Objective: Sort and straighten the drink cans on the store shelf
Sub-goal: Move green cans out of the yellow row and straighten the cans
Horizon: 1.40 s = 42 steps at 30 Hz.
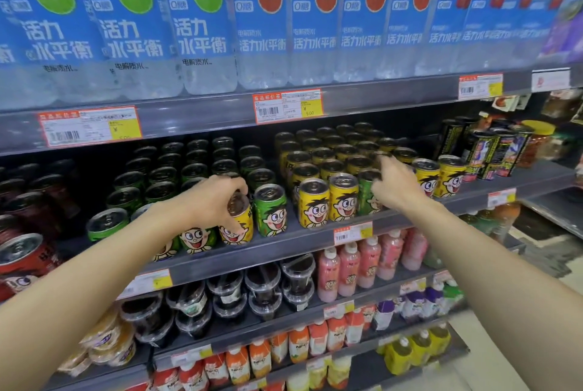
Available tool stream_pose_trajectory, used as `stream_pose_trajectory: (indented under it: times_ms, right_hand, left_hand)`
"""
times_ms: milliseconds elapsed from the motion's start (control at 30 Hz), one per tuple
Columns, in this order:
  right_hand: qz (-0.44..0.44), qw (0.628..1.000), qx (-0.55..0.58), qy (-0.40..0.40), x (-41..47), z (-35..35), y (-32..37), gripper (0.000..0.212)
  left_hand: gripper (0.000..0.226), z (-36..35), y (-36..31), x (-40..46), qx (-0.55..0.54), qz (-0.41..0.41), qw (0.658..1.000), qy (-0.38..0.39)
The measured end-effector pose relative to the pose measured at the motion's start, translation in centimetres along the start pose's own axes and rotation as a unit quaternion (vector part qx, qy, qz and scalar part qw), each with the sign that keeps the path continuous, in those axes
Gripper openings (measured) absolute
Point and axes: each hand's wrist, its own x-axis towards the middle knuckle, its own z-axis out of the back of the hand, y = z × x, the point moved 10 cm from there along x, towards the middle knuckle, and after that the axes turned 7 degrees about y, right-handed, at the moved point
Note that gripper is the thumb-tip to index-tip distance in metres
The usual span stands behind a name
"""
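On the middle shelf [284, 245] stand rows of cartoon-face cans. My left hand [211, 201] is shut around the top of a yellow can [239, 226] that stands in the front row of the green cans [270, 210]. My right hand [394, 185] rests on a green can [367, 191] that stands among the yellow cans [328, 198]; its fingers wrap the far side, the index finger pointing back. Whether it grips the can firmly is unclear. More yellow cans [441, 176] stand to the right of that hand.
Red cans [22, 255] stand at the far left, black cans [492, 150] at the right. Large water bottles [202, 27] fill the shelf above. Below are dark dessert cups [262, 289], pink bottles [362, 264] and orange cartons [262, 356].
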Motion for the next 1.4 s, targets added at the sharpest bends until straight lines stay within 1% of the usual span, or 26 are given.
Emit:
stream_pose_trajectory:
  times_ms: [67,133,167,233,300,367,500,600,667,800,867,1000,1100,1167,1267,1333,1400]
  right_hand:
    - [-0.010,0.999,-0.018,0.029,-0.1,-0.5,-1.9,0.057]
    - [0.000,0.999,-0.032,0.041,-0.1,-0.8,-2.6,0.050]
    - [0.006,0.998,-0.037,0.044,-0.1,-0.8,-2.6,0.051]
    - [0.025,0.997,-0.057,0.051,0.1,-0.9,-2.1,0.065]
    - [0.056,0.991,-0.104,0.059,0.4,-1.1,-1.0,0.079]
    - [0.084,0.984,-0.139,0.069,0.7,-1.6,-0.1,0.084]
    - [0.092,0.973,-0.183,0.105,0.7,-3.3,0.0,0.077]
    - [0.094,0.970,-0.207,0.084,0.6,-3.6,0.0,0.070]
    - [0.100,0.970,-0.211,0.072,0.6,-3.2,0.4,0.070]
    - [0.088,0.976,-0.168,0.105,0.2,-2.4,0.6,0.082]
    - [0.079,0.976,-0.164,0.117,0.0,-1.9,0.4,0.085]
    - [0.059,0.976,-0.176,0.111,0.1,-1.0,-0.2,0.086]
    - [0.046,0.981,-0.152,0.107,-0.1,-0.9,-0.8,0.089]
    - [0.045,0.988,-0.099,0.114,-0.3,-1.1,-1.4,0.091]
    - [0.054,0.993,-0.005,0.102,-1.0,-1.0,-2.3,0.092]
    - [0.047,0.995,0.062,0.060,-1.6,0.0,-3.2,0.090]
    - [0.039,0.990,0.132,0.015,-2.5,1.8,-4.0,0.085]
  left_hand:
    - [0.078,1.0,0.2,-0.7,-0.016,0.003,1.000,-0.011]
    - [0.077,2.3,0.1,-1.5,-0.043,-0.001,0.999,-0.022]
    - [0.075,3.0,-0.2,-1.9,-0.062,-0.004,0.998,-0.025]
    - [0.068,4.0,-0.9,-2.6,-0.105,-0.008,0.994,-0.031]
    - [0.058,4.7,-1.9,-3.0,-0.147,-0.016,0.988,-0.040]
    - [0.052,5.1,-3.0,-3.2,-0.174,-0.025,0.983,-0.052]
    - [0.053,5.5,-4.7,-3.2,-0.189,-0.046,0.979,-0.068]
    - [0.053,5.7,-5.3,-3.1,-0.187,-0.054,0.978,-0.070]
    - [0.054,5.6,-5.4,-3.1,-0.183,-0.053,0.979,-0.070]
    - [0.062,5.4,-5.6,-2.7,-0.176,-0.052,0.980,-0.072]
    - [0.066,5.2,-5.8,-2.3,-0.177,-0.052,0.981,-0.068]
    - [0.068,4.9,-7.0,-1.8,-0.184,-0.060,0.979,-0.059]
    - [0.066,4.7,-8.3,-1.7,-0.192,-0.065,0.977,-0.057]
    - [0.067,4.6,-9.2,-1.5,-0.191,-0.072,0.977,-0.056]
    - [0.079,4.4,-10.4,-1.1,-0.187,-0.078,0.978,-0.054]
    - [0.088,4.6,-11.0,-0.7,-0.193,-0.077,0.976,-0.063]
    - [0.091,5.1,-11.7,-0.2,-0.209,-0.075,0.972,-0.076]
